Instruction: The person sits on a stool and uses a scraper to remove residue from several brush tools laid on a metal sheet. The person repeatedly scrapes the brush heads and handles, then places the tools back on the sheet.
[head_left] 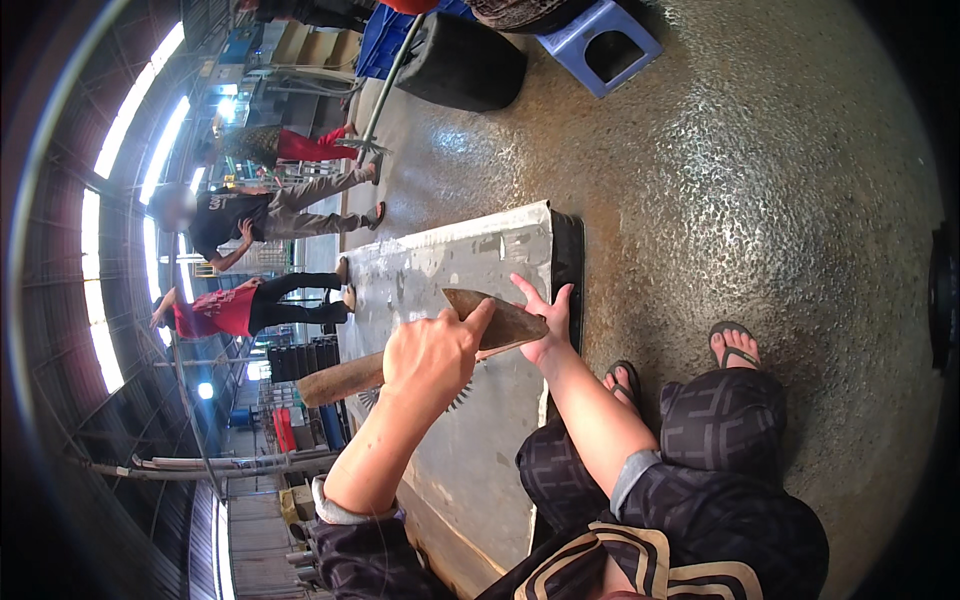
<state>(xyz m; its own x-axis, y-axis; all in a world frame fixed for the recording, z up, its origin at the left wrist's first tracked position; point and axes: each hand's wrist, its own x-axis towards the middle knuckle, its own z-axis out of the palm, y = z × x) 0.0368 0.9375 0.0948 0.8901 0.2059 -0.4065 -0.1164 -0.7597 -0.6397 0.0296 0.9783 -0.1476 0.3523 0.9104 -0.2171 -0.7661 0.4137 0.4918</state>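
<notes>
A long brown wooden-looking piece (340,381) slants across the middle of the view. One end is rounded and lighter; the other is broad, dark and pointed. My left hand (428,358) is closed around its middle, with the index finger stretched along the broad part. My right hand (548,325) is palm up with its fingers spread, touching the tip of the broad end. Both hands are above a grey metal table (510,440) with pale scuffs. Below my left hand a dark toothed disc (462,398) shows on the tabletop, mostly hidden by the hand and forearm.
Wet concrete floor (720,200) spreads to the right, where my feet in flip-flops (735,348) show. A blue plastic stool (600,45) and a black container (462,62) stand at the top. Several people, including one in a red shirt (222,312), stand beyond the table.
</notes>
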